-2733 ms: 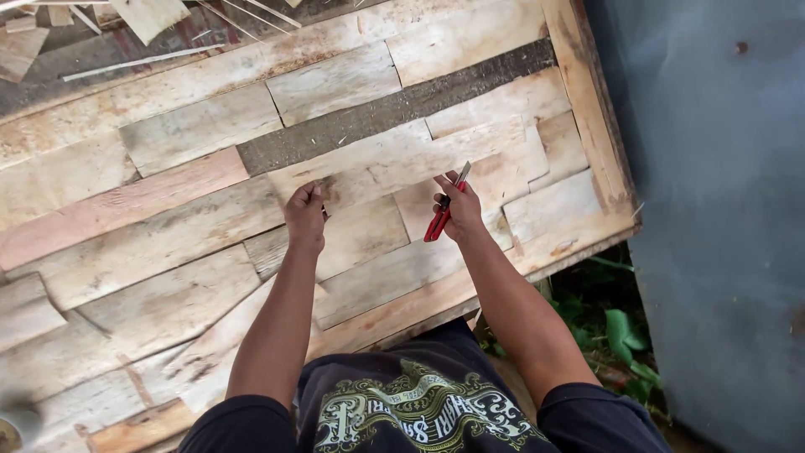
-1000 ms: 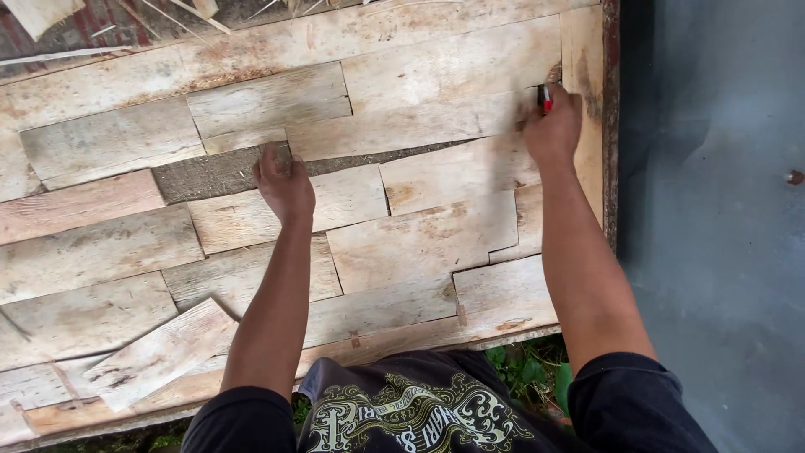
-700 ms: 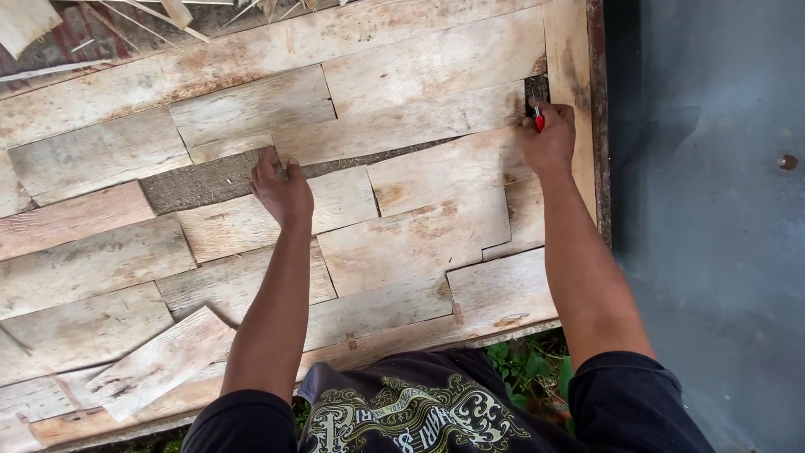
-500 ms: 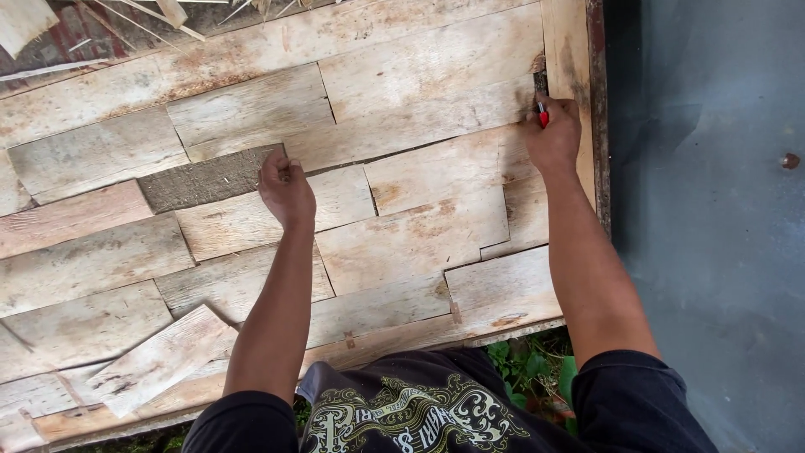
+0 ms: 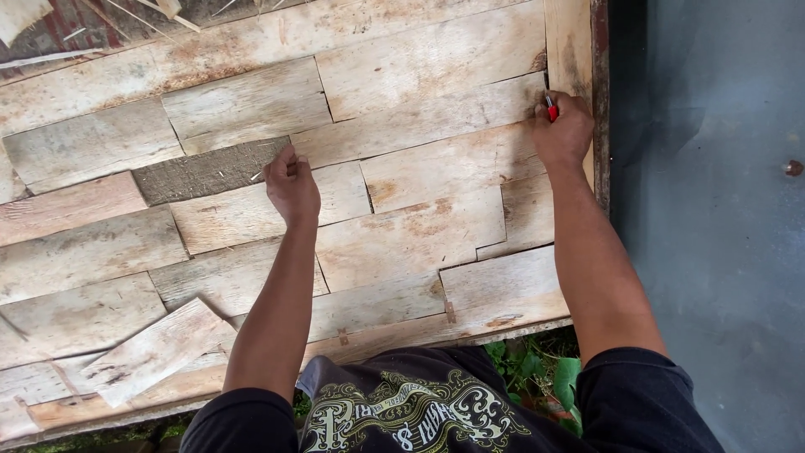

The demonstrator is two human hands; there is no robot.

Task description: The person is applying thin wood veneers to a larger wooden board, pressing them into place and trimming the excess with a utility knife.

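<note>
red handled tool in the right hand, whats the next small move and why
Probably draw the red-handled tool along the seam by the upright edge board. The right hand has its grip closed on it at that joint, while the left hand presses down the long plank beside the dark gap.
</note>
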